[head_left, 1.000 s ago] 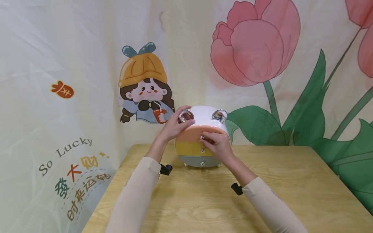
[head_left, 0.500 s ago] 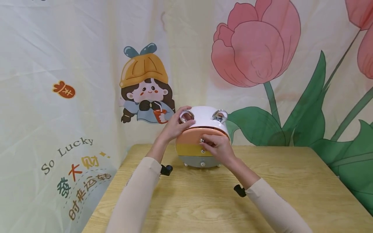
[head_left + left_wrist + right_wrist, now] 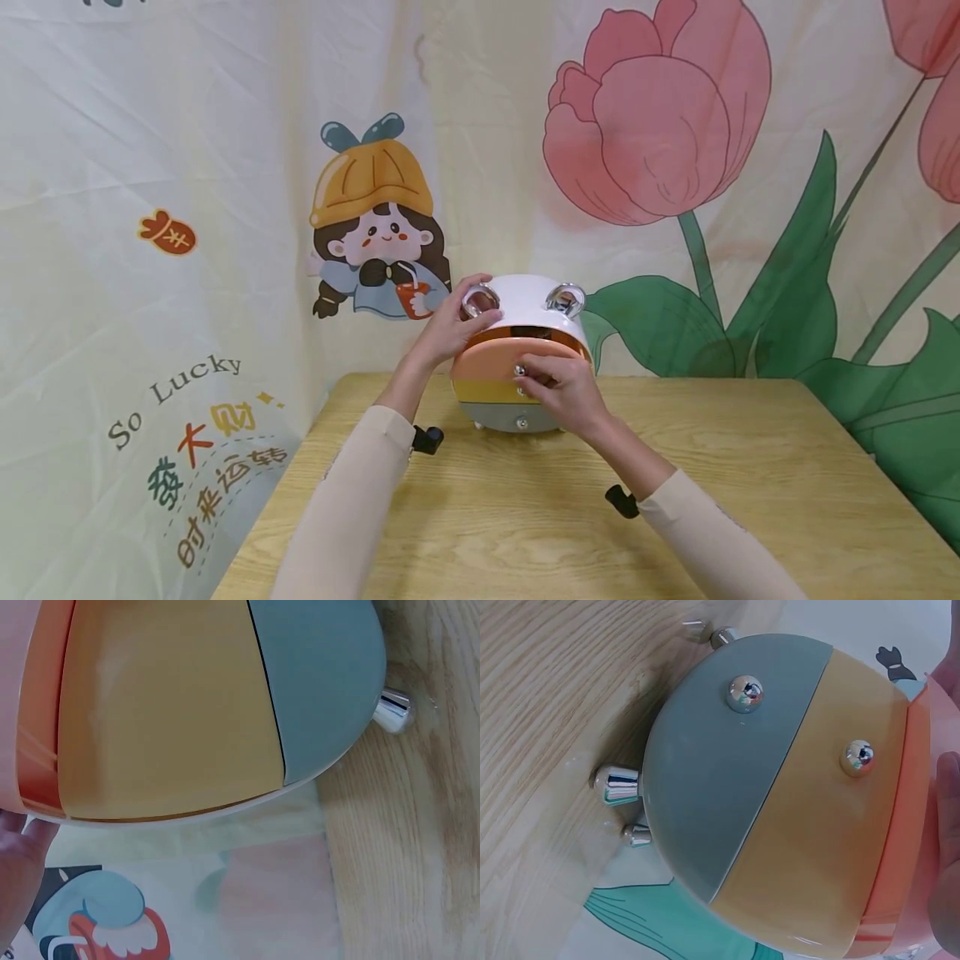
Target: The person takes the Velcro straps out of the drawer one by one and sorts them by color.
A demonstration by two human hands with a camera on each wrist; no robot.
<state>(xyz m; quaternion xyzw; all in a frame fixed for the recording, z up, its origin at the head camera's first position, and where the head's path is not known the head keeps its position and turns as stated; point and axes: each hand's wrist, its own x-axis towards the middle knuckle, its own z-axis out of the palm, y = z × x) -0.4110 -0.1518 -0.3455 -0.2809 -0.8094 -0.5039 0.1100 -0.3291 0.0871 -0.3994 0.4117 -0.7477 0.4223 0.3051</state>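
A small rounded drawer cabinet (image 3: 525, 296) with a white top and two chrome ring ears stands on the table. My left hand (image 3: 444, 329) grips its upper left, thumb and fingers spread around the left ear (image 3: 481, 300). With thumb and fingers, my right hand (image 3: 566, 385) pinches the knob (image 3: 521, 369) of the top drawer (image 3: 483, 360). This salmon drawer is partly pulled out, leaving a dark gap below the white top. Beneath it, the yellow drawer (image 3: 817, 787) and grey-blue drawer (image 3: 720, 765) are closed; each has a round chrome knob.
The cabinet rests on chrome feet (image 3: 619, 785) on a wood-grain table (image 3: 517, 517). Behind the table hangs a printed cloth (image 3: 495, 167) with tulips and a cartoon child. A black wrist-worn piece (image 3: 427, 439) juts inward from the left sleeve, another (image 3: 621, 501) from the right.
The top drawer has come out from flush to partly open. My right hand has moved slightly toward me and down with the knob. The left hand keeps its place on the cabinet.
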